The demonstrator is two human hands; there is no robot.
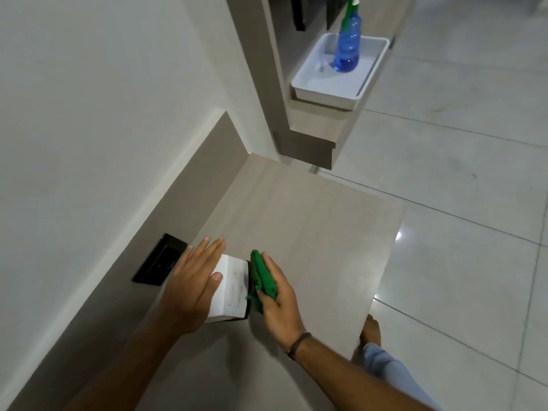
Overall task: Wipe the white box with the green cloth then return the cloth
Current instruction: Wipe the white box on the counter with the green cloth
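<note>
The white box [232, 287] stands on the beige counter [311, 232] near the wall. Faint grey marks show on its top face. My left hand [192, 280] lies flat against the box's left side and top, fingers straight, thumb on the top face. My right hand [277, 295] presses the bunched green cloth [262, 278] against the box's right side. The lower right edge of the box is hidden behind the cloth.
A black wall socket [160, 261] sits in the backsplash just left of the box. On a higher shelf at the back, a white tray [326, 90] holds a blue spray bottle [348, 46]. Tiled floor [459, 173] lies to the right, with my foot [370, 330] below the counter edge.
</note>
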